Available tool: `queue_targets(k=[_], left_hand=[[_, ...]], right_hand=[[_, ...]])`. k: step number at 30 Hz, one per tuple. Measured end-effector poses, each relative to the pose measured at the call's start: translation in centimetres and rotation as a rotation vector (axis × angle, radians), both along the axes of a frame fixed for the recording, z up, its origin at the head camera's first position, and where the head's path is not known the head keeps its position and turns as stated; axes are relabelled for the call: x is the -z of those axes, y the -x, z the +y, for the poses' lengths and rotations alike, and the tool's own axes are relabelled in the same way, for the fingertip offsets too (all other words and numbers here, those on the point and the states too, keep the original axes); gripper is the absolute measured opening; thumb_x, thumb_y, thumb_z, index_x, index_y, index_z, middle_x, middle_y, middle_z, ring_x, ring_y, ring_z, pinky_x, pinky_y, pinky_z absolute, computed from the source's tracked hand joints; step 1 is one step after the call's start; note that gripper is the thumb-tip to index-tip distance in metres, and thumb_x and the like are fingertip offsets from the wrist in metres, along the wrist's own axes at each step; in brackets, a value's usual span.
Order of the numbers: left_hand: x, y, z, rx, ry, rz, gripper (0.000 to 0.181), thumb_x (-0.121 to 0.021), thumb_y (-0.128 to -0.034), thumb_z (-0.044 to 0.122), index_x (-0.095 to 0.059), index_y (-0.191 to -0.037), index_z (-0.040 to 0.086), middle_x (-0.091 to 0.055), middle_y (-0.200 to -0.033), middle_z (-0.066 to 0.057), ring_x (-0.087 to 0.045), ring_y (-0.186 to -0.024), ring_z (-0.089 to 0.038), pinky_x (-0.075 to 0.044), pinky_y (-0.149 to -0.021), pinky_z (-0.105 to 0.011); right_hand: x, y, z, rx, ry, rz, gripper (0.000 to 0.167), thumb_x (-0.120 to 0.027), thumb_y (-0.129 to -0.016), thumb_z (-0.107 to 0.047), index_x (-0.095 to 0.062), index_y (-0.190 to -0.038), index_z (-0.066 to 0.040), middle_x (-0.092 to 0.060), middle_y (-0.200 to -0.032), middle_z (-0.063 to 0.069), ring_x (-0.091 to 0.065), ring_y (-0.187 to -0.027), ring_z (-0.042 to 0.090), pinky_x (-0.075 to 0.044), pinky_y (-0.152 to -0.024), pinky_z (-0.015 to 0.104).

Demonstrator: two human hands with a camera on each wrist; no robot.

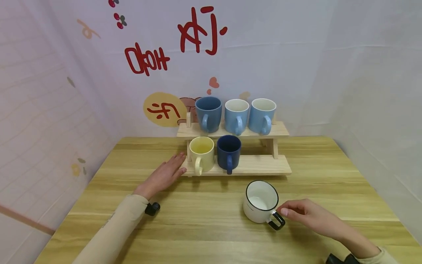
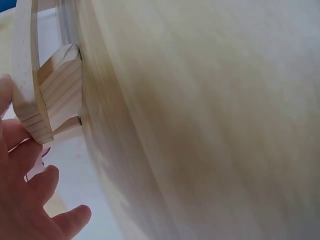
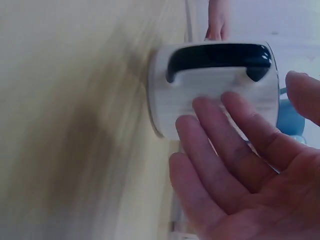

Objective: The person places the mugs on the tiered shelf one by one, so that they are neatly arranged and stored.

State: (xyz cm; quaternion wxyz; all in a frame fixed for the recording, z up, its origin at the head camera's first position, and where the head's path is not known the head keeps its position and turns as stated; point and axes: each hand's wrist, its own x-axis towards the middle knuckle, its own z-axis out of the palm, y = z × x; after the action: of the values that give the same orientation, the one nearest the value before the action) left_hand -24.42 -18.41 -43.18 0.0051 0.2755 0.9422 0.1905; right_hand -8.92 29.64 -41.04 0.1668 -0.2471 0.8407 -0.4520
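A white mug with a black rim and a black handle stands upright on the table in front of the rack. My right hand is beside it, fingers extended near the handle without gripping; in the right wrist view those fingers spread along the mug's side, below the handle. At the left end of the two-tier wooden rack, my left hand rests with its fingers loosely extended. The left wrist view shows that hand touching the end of a rack board.
On the lower tier stand a yellow mug and a navy mug. Above them are a darker blue mug and two light blue mugs, one in the middle and one at right. Behind the table hangs a printed white cloth.
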Motion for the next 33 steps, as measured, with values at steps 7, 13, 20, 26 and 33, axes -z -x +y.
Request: queue_targets(k=[7,13,20,26,33], left_hand=[[0.3,0.1,0.1,0.008,0.002,0.008,0.062,-0.045,-0.1121,0.037,-0.033,-0.16,0.001,-0.027,-0.168,-0.016,-0.026,-0.153,-0.044,-0.028,-0.114,-0.072],[0.6,0.0,0.1,0.016,-0.003,-0.003,0.061,-0.046,-0.112,0.035,-0.033,-0.16,-0.001,-0.026,-0.168,-0.017,-0.027,-0.152,-0.045,-0.029,-0.113,-0.072],[0.8,0.1,0.2,0.013,-0.014,-0.004,0.061,-0.046,-0.112,0.035,-0.035,-0.159,-0.001,-0.027,-0.168,-0.018,-0.028,-0.151,-0.045,-0.03,-0.114,-0.07],[1.0,0.0,0.1,0.019,-0.019,-0.026,0.061,-0.046,-0.1118,0.035,-0.034,-0.159,-0.001,-0.026,-0.168,-0.018,-0.028,-0.151,-0.045,-0.03,-0.114,-0.07],[0.6,0.2,-0.1,0.016,-0.024,-0.005,0.061,-0.046,-0.1119,0.034,-0.034,-0.159,-0.001,-0.027,-0.168,-0.016,-0.03,-0.151,-0.044,-0.031,-0.114,-0.069]], right_hand=[[1.0,0.1,-0.7,-0.07,0.099,-0.084,0.031,-0.045,-0.112,-0.01,-0.076,-0.112,-0.009,-0.077,-0.107,0.003,-0.066,-0.102,0.007,-0.051,-0.087,0.02],[1.3,-0.3,-1.3,-0.089,0.16,-0.139,0.033,-0.045,-0.111,-0.009,-0.078,-0.109,-0.007,-0.077,-0.11,0.011,-0.069,-0.106,0.012,-0.051,-0.091,0.022],[1.9,-0.4,-1.4,-0.102,0.272,-0.169,0.03,-0.044,-0.11,-0.003,-0.074,-0.105,-0.003,-0.075,-0.1,0.016,-0.07,-0.102,0.015,-0.051,-0.094,0.023],[1.3,-0.5,-1.1,-0.06,0.316,-0.18,0.032,-0.039,-0.112,-0.003,-0.07,-0.104,0.001,-0.073,-0.097,0.017,-0.069,-0.1,0.019,-0.05,-0.094,0.023],[0.0,-0.4,-1.2,-0.015,0.292,-0.101,0.034,-0.038,-0.112,-0.003,-0.072,-0.107,-0.002,-0.073,-0.102,0.021,-0.068,-0.1,0.019,-0.051,-0.092,0.025]])
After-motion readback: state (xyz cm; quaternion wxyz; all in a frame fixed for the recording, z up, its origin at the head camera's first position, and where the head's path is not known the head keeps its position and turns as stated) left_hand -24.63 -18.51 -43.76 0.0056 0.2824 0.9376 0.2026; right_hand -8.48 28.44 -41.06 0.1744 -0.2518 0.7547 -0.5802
